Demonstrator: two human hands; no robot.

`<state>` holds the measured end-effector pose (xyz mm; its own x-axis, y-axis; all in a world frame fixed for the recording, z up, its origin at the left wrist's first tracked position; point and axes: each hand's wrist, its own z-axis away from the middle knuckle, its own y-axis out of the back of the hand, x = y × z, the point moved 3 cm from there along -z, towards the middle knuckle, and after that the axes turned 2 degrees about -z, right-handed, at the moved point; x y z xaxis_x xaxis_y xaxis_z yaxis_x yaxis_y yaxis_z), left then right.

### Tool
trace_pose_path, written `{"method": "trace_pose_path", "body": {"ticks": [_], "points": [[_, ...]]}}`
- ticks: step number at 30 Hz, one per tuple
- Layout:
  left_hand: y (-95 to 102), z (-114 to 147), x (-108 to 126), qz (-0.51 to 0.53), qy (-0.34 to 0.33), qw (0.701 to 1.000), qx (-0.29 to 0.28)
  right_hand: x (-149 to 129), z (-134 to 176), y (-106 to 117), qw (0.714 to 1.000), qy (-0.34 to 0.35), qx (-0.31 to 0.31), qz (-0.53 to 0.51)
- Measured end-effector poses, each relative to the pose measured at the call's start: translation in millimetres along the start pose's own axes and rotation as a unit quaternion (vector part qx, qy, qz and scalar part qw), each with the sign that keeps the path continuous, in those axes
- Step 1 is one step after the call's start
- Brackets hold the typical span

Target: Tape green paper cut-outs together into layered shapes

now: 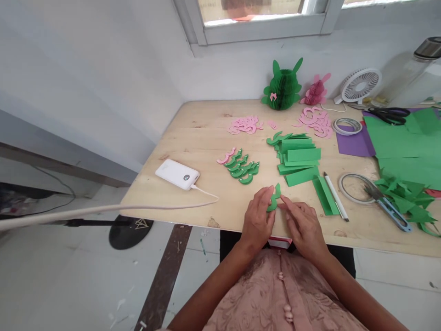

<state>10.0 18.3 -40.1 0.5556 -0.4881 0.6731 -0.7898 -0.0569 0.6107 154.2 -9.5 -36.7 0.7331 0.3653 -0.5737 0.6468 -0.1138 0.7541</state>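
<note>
A small curved green paper cutout (274,200) is between my hands near the table's front edge. My left hand (257,218) grips it from the left, fingers bent over its edge. My right hand (303,227) has its fingertips at the cutout's right side, fingers drawn together; the thumb is partly hidden. Left of them lie several curved green cutouts (244,168) and a pink curved cutout (226,156). Behind my hands is a pile of folded green paper strips (299,155). One folded green strip (324,196) lies beside a white pen (336,196).
A white power bank (177,174) with a cable lies left. Pink cutouts (245,124), a green paper rabbit (283,87) and a pink one (315,91) are behind. Rightward are tape rolls (347,126), a blue cutter (392,212), scissors (389,115) and green scraps (411,200).
</note>
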Motion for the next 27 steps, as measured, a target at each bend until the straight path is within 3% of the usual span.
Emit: {"method": "trace_pose_path", "body": {"ticks": [10,16,27], "points": [[2.3,0.4,-0.2,0.04,0.003,0.999,0.033,-4.2,1.3,2.0,0.999,0.015,0.009,-0.031],[1.3,1.3,-0.4,0.033,0.01,0.999,0.023,-4.6,1.7,-2.6,0.999,0.037,-0.012,0.013],[0.9,3.1,-1.7,0.037,0.021,0.999,0.019,1.0,3.4,-6.3,0.997,0.055,0.014,0.045]]}}
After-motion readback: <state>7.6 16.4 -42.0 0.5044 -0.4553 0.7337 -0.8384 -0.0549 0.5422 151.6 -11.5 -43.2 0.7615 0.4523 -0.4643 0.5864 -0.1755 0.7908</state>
